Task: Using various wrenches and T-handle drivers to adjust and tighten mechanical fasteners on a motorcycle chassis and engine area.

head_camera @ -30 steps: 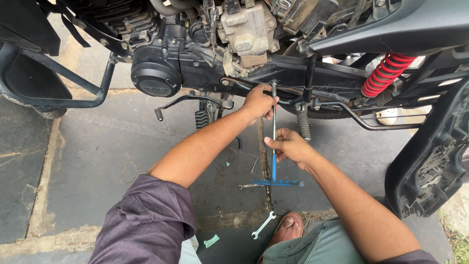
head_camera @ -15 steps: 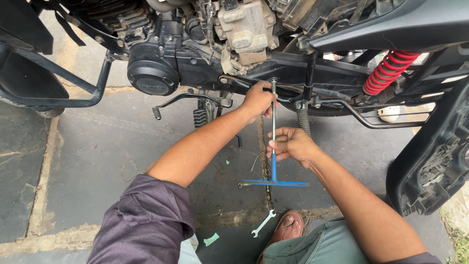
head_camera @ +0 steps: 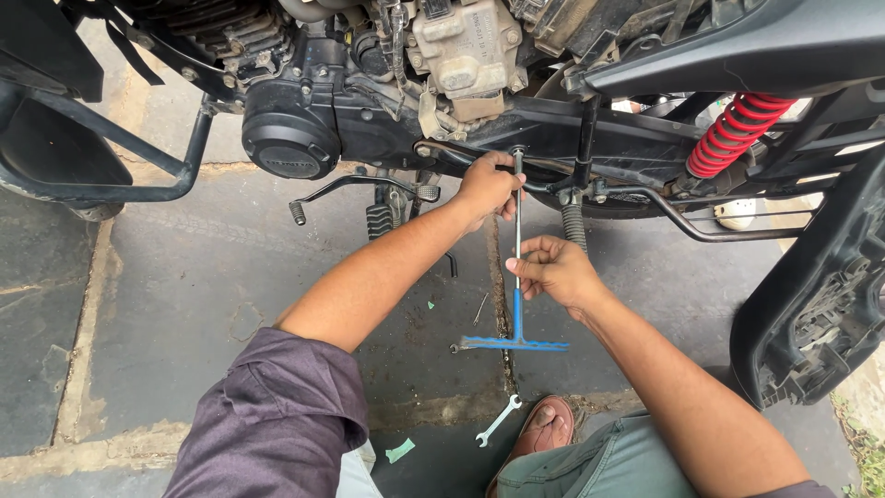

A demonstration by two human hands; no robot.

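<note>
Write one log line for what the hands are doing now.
left hand: steadies wrench top at motorcycle | right hand: grips T-wrench shaft | spanner: on ground

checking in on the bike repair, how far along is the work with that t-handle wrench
Done: the blue T-handle socket wrench is seated on a fastener under the black motorcycle frame. In hand: the left hand steadies the shaft's top, and the right hand has its grip on the shaft lower down. Left: whether the fastener is loose cannot be told; a small silver open-end spanner lies unused on the paving.
</note>
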